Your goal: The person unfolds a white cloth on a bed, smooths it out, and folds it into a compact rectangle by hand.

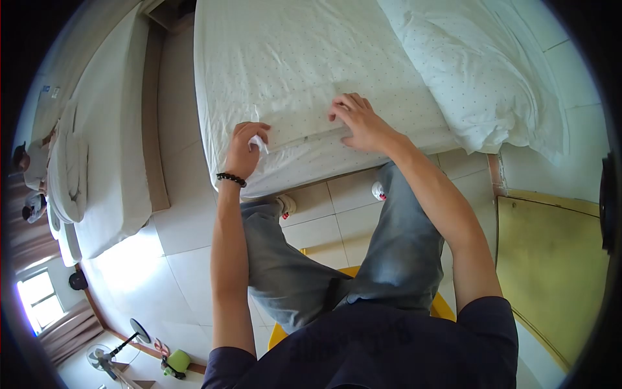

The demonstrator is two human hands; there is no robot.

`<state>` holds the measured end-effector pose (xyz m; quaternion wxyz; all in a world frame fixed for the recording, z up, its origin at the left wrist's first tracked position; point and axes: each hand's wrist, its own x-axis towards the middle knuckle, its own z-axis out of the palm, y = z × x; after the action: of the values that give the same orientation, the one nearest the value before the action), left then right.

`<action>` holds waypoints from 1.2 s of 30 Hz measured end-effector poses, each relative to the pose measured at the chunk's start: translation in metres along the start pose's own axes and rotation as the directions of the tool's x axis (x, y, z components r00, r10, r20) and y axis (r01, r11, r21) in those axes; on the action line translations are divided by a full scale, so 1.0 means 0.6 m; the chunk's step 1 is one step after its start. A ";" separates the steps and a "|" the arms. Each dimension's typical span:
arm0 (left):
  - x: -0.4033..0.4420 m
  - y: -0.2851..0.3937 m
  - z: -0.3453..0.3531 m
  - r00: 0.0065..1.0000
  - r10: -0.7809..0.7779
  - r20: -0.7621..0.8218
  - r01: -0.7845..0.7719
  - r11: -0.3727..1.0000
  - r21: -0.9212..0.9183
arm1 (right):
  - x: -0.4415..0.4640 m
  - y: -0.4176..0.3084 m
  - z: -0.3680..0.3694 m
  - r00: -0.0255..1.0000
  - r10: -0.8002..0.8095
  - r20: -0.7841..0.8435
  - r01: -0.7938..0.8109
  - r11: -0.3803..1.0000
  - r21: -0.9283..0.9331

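Note:
A bed with a white dotted sheet lies in front of me. My left hand, with a dark beaded bracelet at the wrist, is at the near left part of the bed. Its fingers curl around a small piece of white material, which might be a tissue or a bit of cloth. Over the sheet to the right is my right hand, fingers bent and apart, holding nothing. A white dotted pillow or quilt lies on the right part of the bed.
Another bed stands at the left, with two people beyond it. A yellow-green panel is at the right. My legs and a yellow seat are below. A fan stands at the lower left.

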<state>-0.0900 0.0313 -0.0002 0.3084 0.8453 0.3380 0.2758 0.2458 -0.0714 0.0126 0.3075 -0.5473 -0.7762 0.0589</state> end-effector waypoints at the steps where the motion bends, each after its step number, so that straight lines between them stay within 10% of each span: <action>1: -0.011 0.014 0.009 0.999 0.024 -0.037 -0.021 0.997 0.079 | -0.012 -0.007 -0.001 1.000 0.030 0.009 -0.030 1.000 -0.009; 3: -0.027 0.035 0.018 0.995 0.050 -0.082 -0.037 0.987 0.159 | -0.025 -0.019 0.007 0.999 0.050 0.020 -0.050 0.999 -0.020; 7: -0.029 0.057 0.031 0.989 -0.026 -0.148 0.062 0.967 0.245 | -0.029 -0.016 0.027 0.801 0.592 0.088 -0.586 0.746 0.316; 23: -0.049 0.022 0.114 0.957 0.078 -0.279 -0.007 0.969 0.247 | -0.055 -0.016 0.066 0.955 0.297 -0.003 -0.292 0.942 0.162; 33: -0.057 0.032 0.133 0.963 0.009 -0.270 0.090 0.931 0.353 | -0.045 -0.003 0.063 0.815 0.573 0.087 -0.558 0.734 0.387; 36: -0.043 0.063 0.130 0.938 0.214 -0.274 -0.068 0.885 0.460 | -0.044 -0.004 0.056 0.804 0.585 0.102 -0.571 0.715 0.402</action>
<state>-0.0385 -0.0358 -0.0313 0.0281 0.8603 0.3739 0.3453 0.2310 -0.0875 -0.0243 0.3949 -0.6850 -0.5303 0.3059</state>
